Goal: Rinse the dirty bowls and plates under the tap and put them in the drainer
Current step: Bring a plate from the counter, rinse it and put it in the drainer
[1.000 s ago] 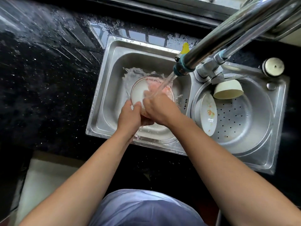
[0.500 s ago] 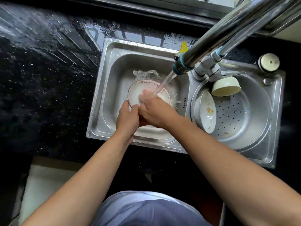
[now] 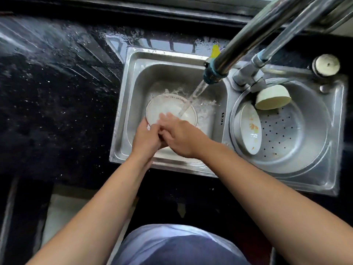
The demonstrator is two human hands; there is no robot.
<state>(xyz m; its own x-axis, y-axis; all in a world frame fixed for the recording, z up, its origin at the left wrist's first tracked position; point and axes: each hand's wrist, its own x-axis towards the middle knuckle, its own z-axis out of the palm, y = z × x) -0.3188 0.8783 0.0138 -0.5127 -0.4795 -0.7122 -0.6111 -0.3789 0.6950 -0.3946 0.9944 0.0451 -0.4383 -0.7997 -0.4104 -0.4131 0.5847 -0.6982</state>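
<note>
A white plate [image 3: 166, 108] with a thin dark rim line is tilted in the left sink basin [image 3: 133, 96], and the tap [image 3: 225, 62] pours water onto its face. My left hand [image 3: 146, 139] grips the plate's near edge. My right hand [image 3: 181, 134] lies over the plate's lower part, fingers on its wet face. In the round perforated drainer [image 3: 298, 142] on the right, a white plate with an orange flower print [image 3: 250, 129] leans on its edge. A cream bowl [image 3: 273, 99] lies on its side at the drainer's far rim.
Wet black stone counter [image 3: 53, 96] surrounds the steel sink. The tap's pipes cross the upper right above the drainer. A round cream-topped cap [image 3: 327, 65] sits at the sink's far right corner. A yellow object [image 3: 215, 50] shows behind the spout.
The plate has tipped so its face shows white under the stream, and my right hand has slid down toward its near edge. The view has shifted slightly.
</note>
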